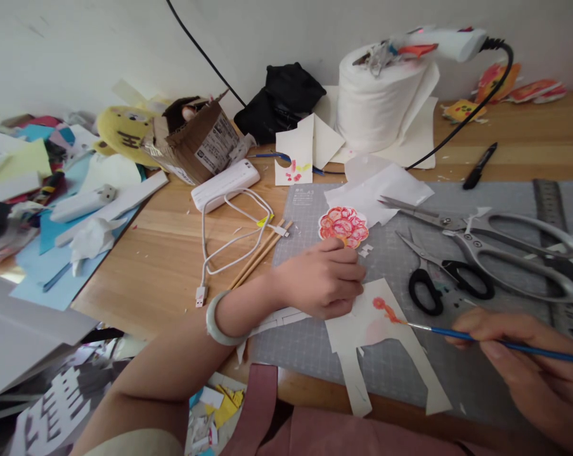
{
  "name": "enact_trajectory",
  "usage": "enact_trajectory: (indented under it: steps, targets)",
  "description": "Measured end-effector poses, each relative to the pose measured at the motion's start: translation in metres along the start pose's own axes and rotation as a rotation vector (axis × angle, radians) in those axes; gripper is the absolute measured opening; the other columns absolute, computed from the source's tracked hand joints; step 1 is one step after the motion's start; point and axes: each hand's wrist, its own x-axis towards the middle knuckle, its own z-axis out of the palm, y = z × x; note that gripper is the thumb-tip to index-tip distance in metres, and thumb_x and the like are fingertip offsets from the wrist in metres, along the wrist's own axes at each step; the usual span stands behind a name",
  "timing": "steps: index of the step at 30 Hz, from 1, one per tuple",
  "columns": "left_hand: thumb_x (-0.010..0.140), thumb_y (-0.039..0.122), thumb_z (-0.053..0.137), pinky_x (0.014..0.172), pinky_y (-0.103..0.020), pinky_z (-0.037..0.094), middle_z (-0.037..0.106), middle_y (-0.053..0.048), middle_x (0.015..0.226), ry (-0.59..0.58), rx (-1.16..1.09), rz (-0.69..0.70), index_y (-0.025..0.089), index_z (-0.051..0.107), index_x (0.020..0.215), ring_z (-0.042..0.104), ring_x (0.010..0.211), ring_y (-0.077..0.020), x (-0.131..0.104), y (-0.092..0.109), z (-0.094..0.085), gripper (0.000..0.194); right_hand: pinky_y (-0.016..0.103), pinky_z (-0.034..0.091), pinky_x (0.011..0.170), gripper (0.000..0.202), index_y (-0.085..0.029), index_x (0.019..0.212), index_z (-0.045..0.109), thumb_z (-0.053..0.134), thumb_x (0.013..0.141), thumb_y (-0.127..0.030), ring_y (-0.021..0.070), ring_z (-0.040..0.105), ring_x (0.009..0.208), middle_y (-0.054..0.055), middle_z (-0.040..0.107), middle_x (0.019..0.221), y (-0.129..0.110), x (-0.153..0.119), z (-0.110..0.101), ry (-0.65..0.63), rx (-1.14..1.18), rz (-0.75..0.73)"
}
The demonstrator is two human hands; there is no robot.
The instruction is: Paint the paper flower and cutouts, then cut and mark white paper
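A thin blue paintbrush (pixel 450 332) is held in my right hand (pixel 528 354). Its tip touches an orange painted patch on a cut piece of white paper (pixel 357 323) on the grey cutting mat. My left hand (pixel 322 278) is closed, its curled fingers at the lower edge of a red and orange painted paper flower (pixel 342 223); the fingertips' grip is partly hidden. Small white paper scraps (pixel 365 251) lie beside the flower. Black-handled scissors (pixel 438 272) and large metal shears (pixel 486 237) rest on the mat between the hands and its far side.
A metal ruler (pixel 550 215) lies at right, near a black marker (pixel 479 166). Behind stand a white tissue roll (pixel 376 101) with a glue gun (pixel 450 44) on top. A white cable (pixel 203 247), power bank (pixel 225 183), cardboard box (pixel 205 142) and paper scraps crowd the left.
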Motion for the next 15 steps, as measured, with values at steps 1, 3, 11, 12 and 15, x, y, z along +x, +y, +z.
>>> enact_trajectory:
  steps: [1, 3, 11, 12, 15]
  targets:
    - [0.087, 0.024, 0.046, 0.079, -0.035, 0.031, 0.065, -0.001, 0.078, 0.002, 0.001, 0.001, 0.019, 0.062, 0.072, 0.051, 0.076, -0.0167, 0.0001, 0.0, 0.0, 0.022, 0.014, 0.053, 0.062, 0.014, -0.029, 0.085, 0.056, 0.047, 0.084, -0.019, 0.0102, 0.064, 0.067, -0.002, 0.066, 0.076, 0.0005, -0.0007, 0.0, 0.011, 0.003, 0.01]
    - [0.087, 0.023, 0.047, 0.079, -0.035, 0.031, 0.065, -0.001, 0.078, 0.011, 0.001, 0.006, 0.019, 0.062, 0.073, 0.051, 0.076, -0.0166, 0.0003, -0.0001, -0.0001, 0.021, 0.015, 0.054, 0.065, 0.013, -0.029, 0.087, 0.057, 0.048, 0.084, -0.02, 0.0109, 0.064, 0.07, -0.002, 0.066, 0.078, 0.0023, -0.0021, 0.0002, 0.016, 0.006, -0.006]
    - [0.086, 0.022, 0.048, 0.079, -0.034, 0.032, 0.065, 0.0, 0.077, 0.033, -0.012, 0.014, 0.019, 0.062, 0.071, 0.051, 0.075, -0.0164, 0.0004, -0.0003, 0.0004, 0.021, 0.016, 0.054, 0.06, 0.015, -0.029, 0.088, 0.056, 0.047, 0.083, -0.018, 0.0118, 0.065, 0.067, -0.001, 0.067, 0.078, 0.0011, 0.0012, -0.0005, -0.048, -0.014, -0.065]
    - [0.086, 0.022, 0.048, 0.079, -0.034, 0.032, 0.065, 0.0, 0.076, 0.032, -0.01, 0.012, 0.019, 0.062, 0.071, 0.051, 0.075, -0.0164, 0.0004, -0.0002, 0.0004, 0.022, 0.016, 0.053, 0.056, 0.015, -0.029, 0.087, 0.056, 0.047, 0.083, -0.018, 0.0119, 0.064, 0.065, -0.002, 0.066, 0.076, 0.0003, 0.0018, -0.0009, -0.041, 0.002, -0.056]
    - [0.087, 0.023, 0.047, 0.079, -0.034, 0.032, 0.065, 0.0, 0.077, 0.025, -0.007, 0.01, 0.019, 0.062, 0.071, 0.051, 0.075, -0.0165, 0.0002, 0.0001, 0.0003, 0.022, 0.017, 0.052, 0.052, 0.015, -0.029, 0.086, 0.055, 0.046, 0.083, -0.018, 0.0121, 0.063, 0.061, -0.002, 0.065, 0.074, -0.0006, 0.0022, -0.0013, -0.024, 0.031, -0.04]
